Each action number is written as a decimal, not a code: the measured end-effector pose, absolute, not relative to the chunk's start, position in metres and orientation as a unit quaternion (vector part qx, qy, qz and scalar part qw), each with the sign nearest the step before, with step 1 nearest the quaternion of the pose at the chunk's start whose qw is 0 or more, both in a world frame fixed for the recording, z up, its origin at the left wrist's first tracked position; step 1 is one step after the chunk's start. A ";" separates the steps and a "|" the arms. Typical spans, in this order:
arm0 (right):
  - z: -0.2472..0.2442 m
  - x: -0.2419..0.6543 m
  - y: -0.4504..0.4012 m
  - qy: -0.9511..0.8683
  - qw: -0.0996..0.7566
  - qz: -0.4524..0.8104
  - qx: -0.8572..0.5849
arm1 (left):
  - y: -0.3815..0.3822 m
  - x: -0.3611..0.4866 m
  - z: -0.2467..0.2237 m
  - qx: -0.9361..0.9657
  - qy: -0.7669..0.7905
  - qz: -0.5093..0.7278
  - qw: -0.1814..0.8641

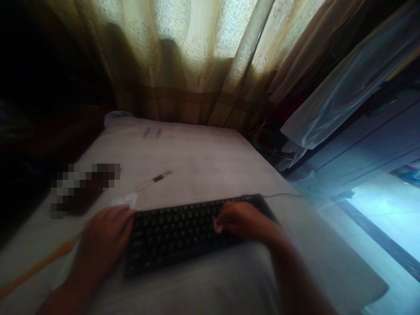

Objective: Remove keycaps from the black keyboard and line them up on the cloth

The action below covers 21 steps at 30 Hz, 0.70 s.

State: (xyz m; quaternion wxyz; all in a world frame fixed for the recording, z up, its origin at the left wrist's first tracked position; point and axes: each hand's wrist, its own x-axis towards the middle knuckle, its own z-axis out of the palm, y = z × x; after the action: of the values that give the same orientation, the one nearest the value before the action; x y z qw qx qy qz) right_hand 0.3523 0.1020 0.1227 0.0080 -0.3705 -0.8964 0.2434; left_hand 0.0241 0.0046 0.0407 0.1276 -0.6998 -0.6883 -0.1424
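A black computer keyboard lies slightly slanted on a bed-like surface with a pale cover. My left hand grips its left end, with fingertips at the far left corner. Over the right half of the keys, my right hand is closed, its fingers curled down. Something small and pinkish shows at those fingertips; blur keeps me from telling whether it is a held thing or a finger. A white crumpled piece, like paper or tissue, is just beyond the left hand. The keyboard's cable runs off to the right.
A small dark piece with thin leads lies beyond the keyboard. An orange-brown stick-like thing and a pixelated dark object are at left. Patterned curtains hang behind; the cover's right edge drops toward the floor.
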 end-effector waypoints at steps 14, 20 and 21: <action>0.117 0.263 0.107 -0.924 0.023 0.239 -0.298 | 0.003 0.024 0.037 -0.699 -0.686 -0.159 0.122; 0.128 0.287 0.120 -0.896 -0.042 0.254 -0.361 | 0.004 0.023 0.037 -0.703 -0.679 -0.170 0.126; 0.129 0.292 0.123 -0.890 -0.052 0.252 -0.376 | 0.004 0.023 0.037 -0.703 -0.679 -0.170 0.126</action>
State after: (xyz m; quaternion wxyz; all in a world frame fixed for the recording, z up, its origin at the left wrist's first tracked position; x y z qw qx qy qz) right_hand 0.2921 0.1226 0.1286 -0.0520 -0.3764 -0.8899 0.2521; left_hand 0.0231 0.0041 0.0372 0.1265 -0.7034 -0.6785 -0.1698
